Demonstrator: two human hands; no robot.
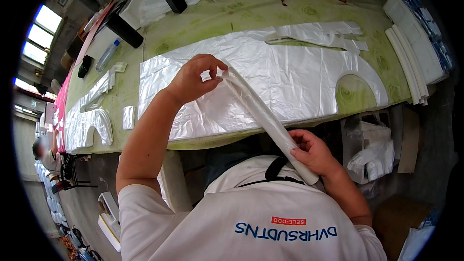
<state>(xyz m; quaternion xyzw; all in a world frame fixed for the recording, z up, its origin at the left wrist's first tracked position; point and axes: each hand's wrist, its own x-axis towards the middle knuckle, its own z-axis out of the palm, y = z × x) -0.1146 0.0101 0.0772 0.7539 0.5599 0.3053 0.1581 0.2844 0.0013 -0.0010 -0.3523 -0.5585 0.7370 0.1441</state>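
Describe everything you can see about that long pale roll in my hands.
The long, slim roll looks like thin plastic film, whitish, translucent and glossy, with fine creases along its length. It slants from above the silvery sheet, past the table's front edge, toward the shirt. The left hand appears to pinch its far end; the right hand holds it nearer the body. Whether it has a core is unclear.

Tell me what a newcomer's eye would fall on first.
Likely the shiny sheet spread over the green tablecloth, with an arched cutout at its right end. Next, the pale roll slanting across the table's near edge, its upper end at the left hand, its lower part in the right hand.
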